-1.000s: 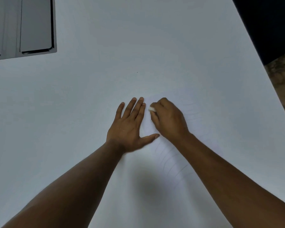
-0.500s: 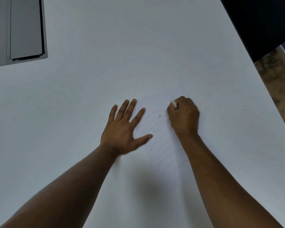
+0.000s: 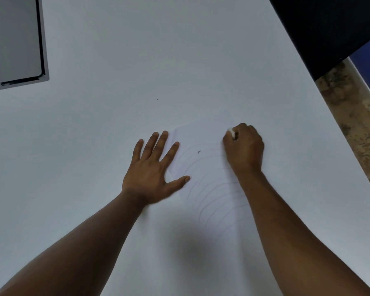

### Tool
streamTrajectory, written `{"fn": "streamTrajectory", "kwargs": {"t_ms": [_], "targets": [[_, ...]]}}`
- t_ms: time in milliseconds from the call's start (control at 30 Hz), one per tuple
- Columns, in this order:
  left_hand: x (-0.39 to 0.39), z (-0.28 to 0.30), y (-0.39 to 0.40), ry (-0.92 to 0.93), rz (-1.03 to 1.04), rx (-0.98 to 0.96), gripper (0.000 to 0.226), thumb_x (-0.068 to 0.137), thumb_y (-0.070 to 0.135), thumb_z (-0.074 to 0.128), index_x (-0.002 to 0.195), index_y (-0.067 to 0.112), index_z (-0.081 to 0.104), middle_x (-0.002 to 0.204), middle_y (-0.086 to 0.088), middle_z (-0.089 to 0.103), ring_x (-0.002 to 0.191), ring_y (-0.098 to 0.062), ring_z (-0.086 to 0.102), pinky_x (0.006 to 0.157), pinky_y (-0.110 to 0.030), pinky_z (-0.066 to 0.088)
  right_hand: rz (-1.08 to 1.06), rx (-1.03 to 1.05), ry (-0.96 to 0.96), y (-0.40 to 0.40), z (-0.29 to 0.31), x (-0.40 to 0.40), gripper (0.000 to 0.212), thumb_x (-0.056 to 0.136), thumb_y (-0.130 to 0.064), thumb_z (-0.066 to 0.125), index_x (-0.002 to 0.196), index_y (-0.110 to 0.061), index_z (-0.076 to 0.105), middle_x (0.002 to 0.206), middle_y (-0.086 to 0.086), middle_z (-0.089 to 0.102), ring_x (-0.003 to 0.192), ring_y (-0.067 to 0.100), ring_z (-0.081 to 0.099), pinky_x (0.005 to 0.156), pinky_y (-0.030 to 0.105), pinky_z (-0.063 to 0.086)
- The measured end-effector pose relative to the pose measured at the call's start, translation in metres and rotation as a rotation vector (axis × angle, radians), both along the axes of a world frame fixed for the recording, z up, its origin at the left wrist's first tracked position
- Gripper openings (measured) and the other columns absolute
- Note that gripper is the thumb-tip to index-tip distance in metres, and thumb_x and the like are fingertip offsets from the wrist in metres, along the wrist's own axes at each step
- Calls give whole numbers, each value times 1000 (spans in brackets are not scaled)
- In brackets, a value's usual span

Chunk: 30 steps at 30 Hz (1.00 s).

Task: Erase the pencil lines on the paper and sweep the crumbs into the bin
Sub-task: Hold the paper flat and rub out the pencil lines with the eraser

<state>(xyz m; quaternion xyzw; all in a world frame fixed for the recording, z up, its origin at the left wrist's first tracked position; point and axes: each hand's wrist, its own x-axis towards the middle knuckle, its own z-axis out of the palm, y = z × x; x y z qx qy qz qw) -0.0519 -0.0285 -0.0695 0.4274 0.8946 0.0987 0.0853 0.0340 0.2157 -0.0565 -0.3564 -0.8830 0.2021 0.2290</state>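
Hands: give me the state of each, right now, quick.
Left hand: open, fingers spread, pressed flat on the paper.
Right hand: closed, gripping a white eraser against the paper.

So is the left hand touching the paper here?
Touching. The head view shows the left hand flat, fingers spread, pressing the paper's left edge; no gap shows.

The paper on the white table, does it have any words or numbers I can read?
None can be read. The white sheet of paper shows only faint curved pencil lines and one tiny dark speck, too small to tell whether it is writing or a crumb.
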Motion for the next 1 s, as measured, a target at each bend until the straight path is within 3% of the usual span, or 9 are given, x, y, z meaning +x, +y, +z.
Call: {"fn": "streamTrajectory", "kwargs": {"t_ms": [100,233,500,600,733,867,1000], "targets": [[0,0,0,6,-1,-14,93,91,87,23,165,31,17,174,-2,-1,160,-22,-7,128,-55,2,-8,-14,15,-4,2,-4,15,80,-11,63,67,-9,54,68,7,56,59,22,51,54,36,43],[0,-1,-1,23,-7,7,92,92,85,27,165,29,21,174,-4,4,160,-24,-2,128,-56,5,184,-13,25,-31,-3,-2,19,81,-9,64,67,-9,52,67,6,52,59,20,48,55,32,38],[0,-1,-1,18,-6,-19,93,91,87,24,165,31,18,174,-3,-1,160,-22,-6,128,-55,3,-11,-56,-31,16,6,6,17,83,-11,61,69,-8,52,72,7,56,62,18,48,58,31,41],[1,-2,0,22,-5,-12,93,91,87,24,165,31,19,174,-3,0,160,-23,-5,128,-55,3,108,-58,37,-1,6,3,16,83,-10,64,70,-7,56,70,5,56,61,17,48,57,26,37],[1,-1,-1,20,-10,-18,93,91,87,23,165,31,17,174,-3,0,160,-23,-6,128,-55,3,248,-22,3,-20,0,2,21,85,-9,64,69,-10,51,68,5,50,60,18,45,54,29,35],[0,0,-1,12,-6,-12,92,91,87,23,165,32,18,174,-3,0,160,-22,-6,128,-56,4,42,-19,-50,6,3,5,19,85,-12,61,69,-9,51,71,8,53,60,20,46,55,30,35],[0,-1,-1,3,-6,-7,92,91,87,24,165,32,17,174,-2,-2,160,-21,-8,128,-55,2,-17,-134,-70,13,9,6,14,90,-17,61,79,-8,62,78,5,63,70,21,57,63,28,41]]}}
